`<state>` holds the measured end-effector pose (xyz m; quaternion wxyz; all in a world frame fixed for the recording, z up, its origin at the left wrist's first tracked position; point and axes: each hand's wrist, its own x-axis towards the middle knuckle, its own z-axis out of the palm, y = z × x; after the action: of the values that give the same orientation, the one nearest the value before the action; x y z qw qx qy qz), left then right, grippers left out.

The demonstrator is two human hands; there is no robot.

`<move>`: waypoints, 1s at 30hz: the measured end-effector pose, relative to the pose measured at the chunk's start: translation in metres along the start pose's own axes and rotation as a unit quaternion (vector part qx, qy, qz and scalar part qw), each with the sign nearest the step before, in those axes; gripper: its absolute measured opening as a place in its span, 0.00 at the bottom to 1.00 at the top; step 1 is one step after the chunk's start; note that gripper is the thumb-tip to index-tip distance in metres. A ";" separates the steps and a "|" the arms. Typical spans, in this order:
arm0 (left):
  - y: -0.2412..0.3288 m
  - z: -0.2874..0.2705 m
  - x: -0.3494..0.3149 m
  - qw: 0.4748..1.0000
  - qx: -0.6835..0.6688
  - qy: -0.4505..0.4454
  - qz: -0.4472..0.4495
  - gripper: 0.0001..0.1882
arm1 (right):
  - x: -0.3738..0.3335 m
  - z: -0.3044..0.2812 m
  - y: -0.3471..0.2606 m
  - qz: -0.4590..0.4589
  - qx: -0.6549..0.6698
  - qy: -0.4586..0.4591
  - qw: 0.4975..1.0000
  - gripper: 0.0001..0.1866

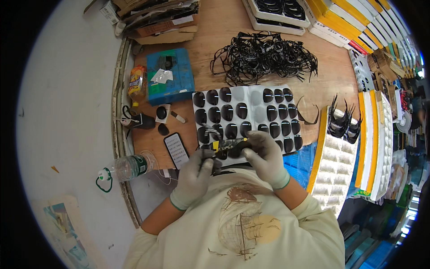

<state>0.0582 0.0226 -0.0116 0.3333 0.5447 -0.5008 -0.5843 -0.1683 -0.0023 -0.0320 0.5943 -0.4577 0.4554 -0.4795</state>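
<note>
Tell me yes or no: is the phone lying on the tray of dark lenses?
No. The phone lies on the bare wooden table, left of the lens tray, apart from it.

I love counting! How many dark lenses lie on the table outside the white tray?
2. The upper lens sits on a small white square left of the tray; the lower lens lies on bare wood just below, above the phone. Clutter may hide others.
</note>
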 end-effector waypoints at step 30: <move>-0.003 -0.018 -0.027 0.973 0.119 -0.102 0.169 0.10 | -0.040 0.028 -0.001 0.265 0.147 -0.081 0.949 0.14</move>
<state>0.0809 0.0442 -0.0045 0.3073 0.4253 -0.6832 -0.5079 -0.1462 0.0399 -0.0225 0.7955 -0.2649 0.4351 -0.3281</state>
